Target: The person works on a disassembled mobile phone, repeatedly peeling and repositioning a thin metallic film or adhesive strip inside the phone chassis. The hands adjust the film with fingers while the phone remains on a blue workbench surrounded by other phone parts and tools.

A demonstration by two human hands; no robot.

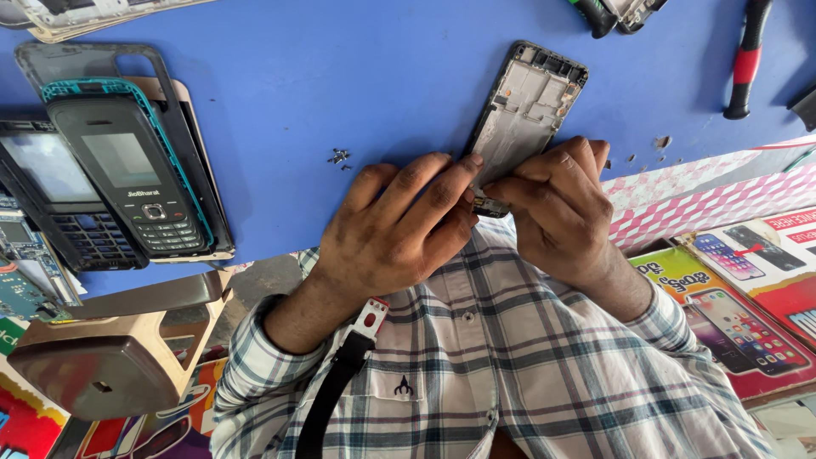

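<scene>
A stripped smartphone frame (529, 100), black-edged with a grey inner plate, lies tilted on the blue table top (340, 76). Both hands meet at its near end. My left hand (393, 231) has its fingers stretched over that lower corner, with fingertips pressing on the frame. My right hand (557, 204) pinches the same end from the right side. The bottom edge of the frame is hidden under the fingers. My checked shirt fills the bottom of the view.
Two keypad phones (127, 170) and spare housings lie at the left, with a circuit board (19, 285) below them. Tiny screws (338, 156) sit left of the hands. A red-and-black handled tool (746, 59) lies at the top right. Printed phone boxes (739, 297) are at the right, and a wooden stand (110, 357) at the lower left.
</scene>
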